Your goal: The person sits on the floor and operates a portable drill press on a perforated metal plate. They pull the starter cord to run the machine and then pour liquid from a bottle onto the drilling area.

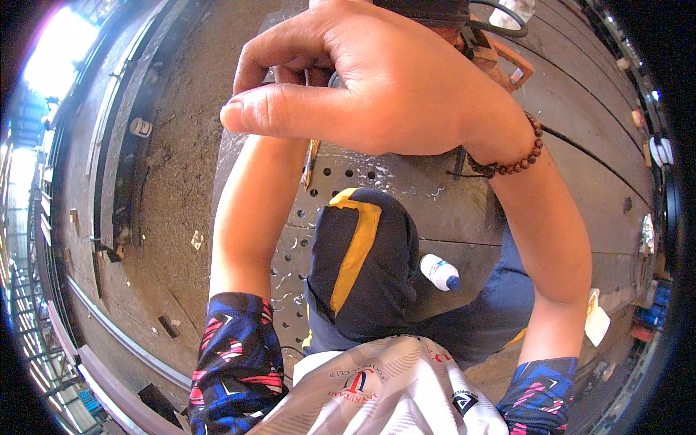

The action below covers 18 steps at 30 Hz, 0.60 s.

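Note:
My right hand (370, 87) fills the upper middle, close to the view, with a beaded bracelet (523, 161) on its wrist. Its fingers bend down toward the outstretched thumb; whatever they may hold is hidden. My left forearm (254, 196) runs up behind it, so my left hand is covered and its fingers cannot be made out. Partly behind the right hand stands an orange and black machine (500, 58) with a dark cable. A thin brush-like tool (310, 163) lies on the perforated metal plate (341, 190) below the hands.
By my bent knee (362, 254) lies a white bottle with a blue cap (439, 272). Pale shavings are scattered on the plate. A small white container (141, 127) sits on the dirt floor to the left, near long metal beams (109, 159). A black cable (594, 156) crosses the right side.

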Motion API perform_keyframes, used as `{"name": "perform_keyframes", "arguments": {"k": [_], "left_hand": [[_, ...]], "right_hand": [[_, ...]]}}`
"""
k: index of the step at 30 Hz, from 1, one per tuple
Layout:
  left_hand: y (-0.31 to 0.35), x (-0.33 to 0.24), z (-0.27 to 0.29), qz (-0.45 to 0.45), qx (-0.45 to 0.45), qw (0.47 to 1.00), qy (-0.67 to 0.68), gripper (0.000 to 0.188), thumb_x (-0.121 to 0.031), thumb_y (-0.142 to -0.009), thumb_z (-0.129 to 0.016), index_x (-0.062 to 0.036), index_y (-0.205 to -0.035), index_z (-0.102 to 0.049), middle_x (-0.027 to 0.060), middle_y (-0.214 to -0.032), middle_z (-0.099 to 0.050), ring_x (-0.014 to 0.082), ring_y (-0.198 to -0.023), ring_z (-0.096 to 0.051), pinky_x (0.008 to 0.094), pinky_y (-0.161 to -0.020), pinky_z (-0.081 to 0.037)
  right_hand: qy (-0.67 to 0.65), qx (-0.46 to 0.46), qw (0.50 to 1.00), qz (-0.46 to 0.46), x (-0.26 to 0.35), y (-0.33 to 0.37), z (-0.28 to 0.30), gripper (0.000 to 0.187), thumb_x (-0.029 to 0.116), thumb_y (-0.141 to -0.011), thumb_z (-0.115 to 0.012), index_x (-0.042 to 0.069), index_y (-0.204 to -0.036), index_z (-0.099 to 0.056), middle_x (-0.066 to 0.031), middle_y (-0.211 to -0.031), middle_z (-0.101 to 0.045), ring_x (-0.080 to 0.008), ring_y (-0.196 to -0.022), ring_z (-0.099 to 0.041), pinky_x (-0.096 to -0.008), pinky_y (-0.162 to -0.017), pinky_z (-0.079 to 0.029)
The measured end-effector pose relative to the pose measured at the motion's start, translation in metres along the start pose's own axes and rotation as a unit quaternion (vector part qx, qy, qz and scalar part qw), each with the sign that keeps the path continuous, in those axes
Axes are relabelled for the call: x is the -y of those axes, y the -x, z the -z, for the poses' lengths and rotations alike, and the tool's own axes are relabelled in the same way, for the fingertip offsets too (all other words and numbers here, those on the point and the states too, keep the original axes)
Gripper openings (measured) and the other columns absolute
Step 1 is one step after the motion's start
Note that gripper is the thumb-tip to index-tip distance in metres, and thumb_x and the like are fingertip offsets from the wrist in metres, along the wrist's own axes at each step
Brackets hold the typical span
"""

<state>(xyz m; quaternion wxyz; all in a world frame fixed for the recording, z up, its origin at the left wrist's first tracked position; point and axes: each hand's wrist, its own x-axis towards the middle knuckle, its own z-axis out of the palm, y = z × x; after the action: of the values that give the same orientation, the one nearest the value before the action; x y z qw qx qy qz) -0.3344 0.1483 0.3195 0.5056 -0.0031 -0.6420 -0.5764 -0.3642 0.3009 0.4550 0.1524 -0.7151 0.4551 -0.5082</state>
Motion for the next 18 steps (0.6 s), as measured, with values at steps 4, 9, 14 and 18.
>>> {"name": "perform_keyframes", "arguments": {"k": [4,9,14,18], "left_hand": [[0.001,0.003,0.001,0.005,-0.001,1.0,-0.007,0.045,-0.032,-0.098,-0.06,0.0016,-0.127,-0.056,0.0173,-0.122,-0.063,0.0252,-0.114,-0.059,0.0367,-0.1,-0.045],[-0.009,0.002,-0.006,0.004,0.007,1.0,-0.014,0.045,-0.033,-0.098,-0.061,0.0017,-0.126,-0.056,0.0173,-0.121,-0.063,0.0253,-0.113,-0.059,0.0369,-0.099,-0.045],[-0.026,0.023,-0.007,0.03,0.01,0.998,-0.055,0.045,-0.034,-0.098,-0.061,0.0017,-0.125,-0.057,0.0173,-0.121,-0.064,0.0254,-0.112,-0.06,0.037,-0.099,-0.046],[-0.008,0.07,0.04,0.094,-0.031,0.984,-0.15,0.045,-0.034,-0.098,-0.061,0.0018,-0.124,-0.058,0.0172,-0.12,-0.064,0.0255,-0.112,-0.06,0.0371,-0.098,-0.046]], "right_hand": [[0.032,0.061,0.991,-0.118,0.03,-0.01,0.01,0.048,0.04,-0.094,-0.057,-0.006,-0.095,-0.07,-0.0209,-0.075,-0.066,-0.0313,-0.083,-0.065,-0.0411,-0.098,-0.043],[0.012,0.02,0.999,-0.026,0.012,-0.003,0.011,0.043,0.036,-0.095,-0.057,-0.006,-0.093,-0.069,-0.0211,-0.076,-0.067,-0.0303,-0.081,-0.066,-0.0423,-0.092,-0.047],[0.109,0.005,0.994,-0.002,-0.007,0.016,0.027,0.035,0.031,-0.095,-0.06,-0.002,-0.095,-0.07,-0.019,-0.079,-0.069,-0.0288,-0.077,-0.067,-0.0423,-0.089,-0.049],[0.218,-0.205,0.946,-0.124,0.008,0.15,0.125,0.034,0.033,-0.097,-0.059,0.001,-0.103,-0.07,-0.0156,-0.085,-0.07,-0.0246,-0.08,-0.066,-0.0392,-0.087,-0.05]]}}
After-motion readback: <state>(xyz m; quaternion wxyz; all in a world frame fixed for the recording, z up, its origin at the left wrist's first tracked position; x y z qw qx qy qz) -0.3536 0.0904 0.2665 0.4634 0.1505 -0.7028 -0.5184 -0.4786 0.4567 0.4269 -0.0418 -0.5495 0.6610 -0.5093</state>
